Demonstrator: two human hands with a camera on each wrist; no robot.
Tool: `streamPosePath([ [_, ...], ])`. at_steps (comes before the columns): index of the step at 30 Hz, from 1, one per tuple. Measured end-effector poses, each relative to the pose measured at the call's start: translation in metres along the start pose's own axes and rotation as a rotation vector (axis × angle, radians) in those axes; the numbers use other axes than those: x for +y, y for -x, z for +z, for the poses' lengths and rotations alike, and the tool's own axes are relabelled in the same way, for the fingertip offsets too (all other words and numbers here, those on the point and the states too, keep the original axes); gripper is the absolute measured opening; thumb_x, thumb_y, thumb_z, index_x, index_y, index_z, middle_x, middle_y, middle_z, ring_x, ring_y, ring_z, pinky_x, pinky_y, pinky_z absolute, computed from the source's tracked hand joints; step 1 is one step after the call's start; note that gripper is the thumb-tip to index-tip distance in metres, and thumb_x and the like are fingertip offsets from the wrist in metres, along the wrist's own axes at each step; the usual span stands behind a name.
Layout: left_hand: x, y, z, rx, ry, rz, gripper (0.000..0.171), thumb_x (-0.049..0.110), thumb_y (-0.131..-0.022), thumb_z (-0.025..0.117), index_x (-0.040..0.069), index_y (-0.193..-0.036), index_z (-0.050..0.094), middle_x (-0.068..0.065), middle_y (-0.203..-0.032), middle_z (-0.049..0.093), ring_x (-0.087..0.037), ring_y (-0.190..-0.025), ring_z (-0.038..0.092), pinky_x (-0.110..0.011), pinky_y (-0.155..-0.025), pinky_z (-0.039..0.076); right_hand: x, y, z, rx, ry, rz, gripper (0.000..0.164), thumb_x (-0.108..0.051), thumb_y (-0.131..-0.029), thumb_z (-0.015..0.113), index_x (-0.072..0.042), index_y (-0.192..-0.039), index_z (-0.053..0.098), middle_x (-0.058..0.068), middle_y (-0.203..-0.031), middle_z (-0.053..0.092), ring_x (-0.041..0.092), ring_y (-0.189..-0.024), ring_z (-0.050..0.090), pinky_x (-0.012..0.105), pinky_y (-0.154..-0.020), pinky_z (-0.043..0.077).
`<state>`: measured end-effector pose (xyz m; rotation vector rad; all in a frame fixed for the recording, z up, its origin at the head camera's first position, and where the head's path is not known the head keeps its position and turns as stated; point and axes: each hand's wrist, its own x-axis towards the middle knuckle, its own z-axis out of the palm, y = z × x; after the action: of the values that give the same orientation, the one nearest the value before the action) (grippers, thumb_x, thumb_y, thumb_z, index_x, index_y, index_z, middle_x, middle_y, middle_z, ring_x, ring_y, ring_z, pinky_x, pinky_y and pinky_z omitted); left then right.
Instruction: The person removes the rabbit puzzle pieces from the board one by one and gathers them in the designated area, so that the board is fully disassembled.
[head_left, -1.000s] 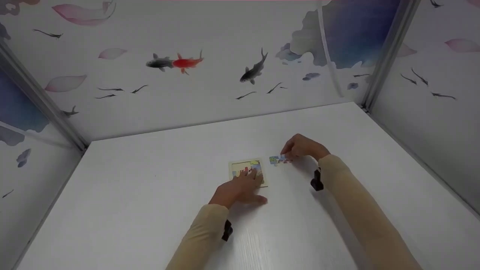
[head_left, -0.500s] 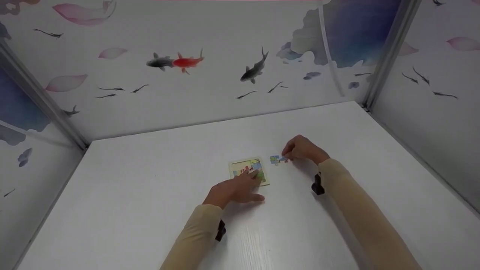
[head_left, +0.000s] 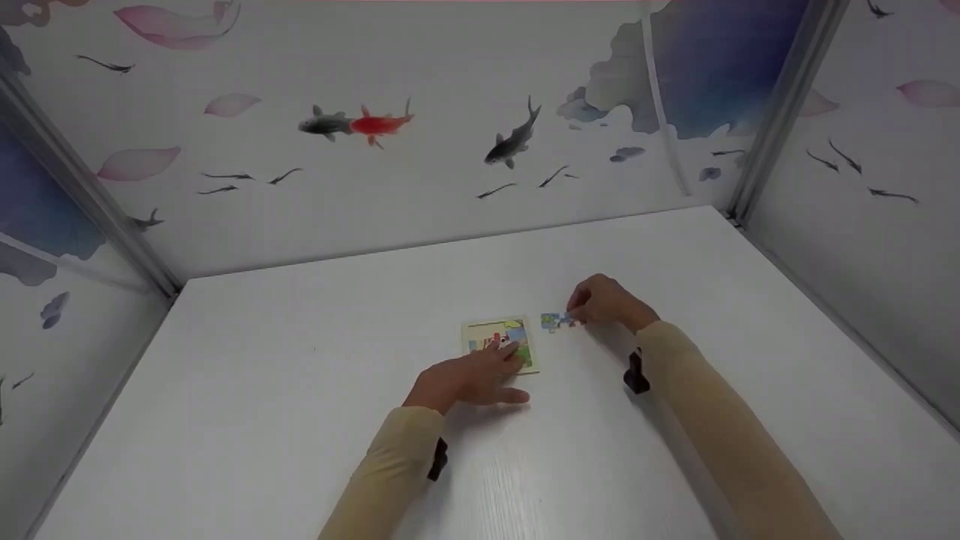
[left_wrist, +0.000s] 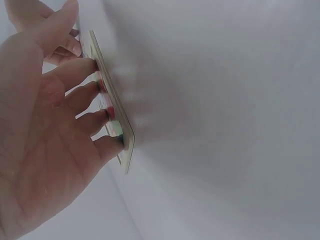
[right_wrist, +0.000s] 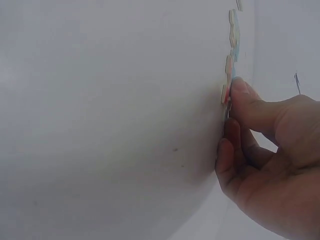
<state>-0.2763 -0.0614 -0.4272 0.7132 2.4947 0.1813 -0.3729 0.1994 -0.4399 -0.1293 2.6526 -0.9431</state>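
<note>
My left hand (head_left: 472, 376) lies over the lower part of a small square jigsaw puzzle board (head_left: 463, 330), its fingertips pressing on the picture and its thumb out to the side. In the left wrist view, spread fingers (left_wrist: 82, 97) reach over the board's pale wooden edge. Just right of the board, loose jigsaw pieces (head_left: 550, 321) with a colourful print lie in a short row. At the row's right end my right hand (head_left: 606, 301) pinches a jigsaw piece (right_wrist: 226, 93) with thumb and curled fingers, which partly hide it.
Everything lies on a white table (head_left: 300, 420) with a faint grain. Printed panels with fish and petals, such as the back wall (head_left: 420, 187), enclose its far and side edges. Each wrist carries a small black device (head_left: 636, 375) at the cream sleeve.
Over the last second my left hand has slid slightly left and down on the board, showing more of the picture. The right hand stays at the pieces with only a tiny shift.
</note>
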Motion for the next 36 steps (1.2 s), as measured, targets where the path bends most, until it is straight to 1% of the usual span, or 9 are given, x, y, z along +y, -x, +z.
streamPosePath([
  [8,0.001,-0.001,0.001,0.014,-0.020,0.001,0.078,0.064,-0.096,0.050,0.030,-0.161,0.023,0.008,-0.171,0.007,-0.022,-0.159,0.005,-0.051,-0.125,0.021,-0.008,-0.003,-0.002,0.023,0.032,0.040,0.018,-0.019,-0.097,0.066,-0.007,-0.109,0.071,0.011,-0.106,0.066,0.022,-0.093,0.057,0.030,-0.080,0.051],
  [10,0.002,0.000,0.001,0.013,-0.018,-0.004,0.078,0.064,-0.096,0.050,0.030,-0.161,0.023,0.008,-0.171,0.007,-0.022,-0.159,0.004,-0.051,-0.126,0.021,-0.014,-0.003,-0.002,0.023,0.038,0.010,0.021,-0.021,-0.097,0.065,-0.006,-0.112,0.070,0.012,-0.109,0.066,0.022,-0.094,0.058,0.032,-0.083,0.053],
  [14,0.001,-0.001,0.002,0.012,-0.008,-0.009,0.078,0.064,-0.096,0.050,0.031,-0.161,0.022,0.010,-0.171,0.006,-0.021,-0.159,0.002,-0.051,-0.126,0.020,-0.031,-0.004,0.002,0.007,0.032,-0.089,0.022,-0.021,-0.098,0.066,-0.009,-0.115,0.071,0.012,-0.116,0.067,0.023,-0.099,0.058,0.036,-0.091,0.053],
  [18,0.000,-0.001,0.003,0.010,-0.010,-0.001,0.078,0.064,-0.096,0.049,0.031,-0.161,0.021,0.010,-0.171,0.005,-0.022,-0.159,0.002,-0.052,-0.125,0.020,-0.046,-0.003,0.012,-0.039,0.035,-0.166,0.020,-0.020,-0.098,0.066,-0.014,-0.115,0.073,0.011,-0.124,0.064,0.024,-0.104,0.056,0.034,-0.084,0.052],
  [19,0.000,-0.001,0.003,0.008,-0.009,-0.002,0.079,0.064,-0.096,0.049,0.031,-0.161,0.020,0.010,-0.171,0.005,-0.022,-0.159,0.002,-0.053,-0.125,0.021,-0.048,-0.003,0.016,-0.049,0.044,-0.183,0.019,-0.020,-0.097,0.066,-0.015,-0.114,0.074,0.011,-0.125,0.063,0.025,-0.107,0.056,0.035,-0.085,0.052],
  [24,0.000,-0.002,0.004,0.012,-0.012,0.012,0.080,0.063,-0.096,0.050,0.029,-0.161,0.020,0.009,-0.171,0.005,-0.022,-0.159,0.002,-0.053,-0.125,0.021,-0.054,-0.005,0.033,-0.098,0.095,-0.252,0.017,-0.015,-0.096,0.066,-0.017,-0.109,0.077,0.009,-0.128,0.063,0.028,-0.120,0.053,0.046,-0.101,0.047],
  [25,0.000,-0.002,0.005,0.013,-0.014,0.013,0.079,0.063,-0.097,0.050,0.029,-0.161,0.020,0.009,-0.171,0.006,-0.022,-0.159,0.002,-0.053,-0.125,0.021,-0.054,-0.006,0.036,-0.107,0.101,-0.271,0.017,-0.014,-0.095,0.067,-0.016,-0.108,0.078,0.009,-0.127,0.064,0.029,-0.119,0.053,0.048,-0.105,0.044],
  [30,-0.004,-0.001,0.007,0.027,-0.029,0.035,0.079,0.062,-0.098,0.049,0.025,-0.162,0.020,0.006,-0.171,0.007,-0.024,-0.159,0.003,-0.051,-0.126,0.020,-0.055,-0.008,0.045,-0.139,0.136,-0.335,0.018,-0.011,-0.093,0.068,-0.014,-0.108,0.078,0.009,-0.123,0.066,0.026,-0.114,0.055,0.048,-0.104,0.044],
  [36,-0.005,0.000,0.007,0.035,-0.026,0.049,0.079,0.062,-0.098,0.048,0.025,-0.162,0.019,0.006,-0.171,0.007,-0.023,-0.159,0.001,-0.050,-0.127,0.017,-0.056,-0.010,0.046,-0.152,0.143,-0.406,0.020,-0.004,-0.091,0.067,-0.011,-0.106,0.078,0.007,-0.114,0.074,0.021,-0.100,0.055,0.042,-0.095,0.046],
])
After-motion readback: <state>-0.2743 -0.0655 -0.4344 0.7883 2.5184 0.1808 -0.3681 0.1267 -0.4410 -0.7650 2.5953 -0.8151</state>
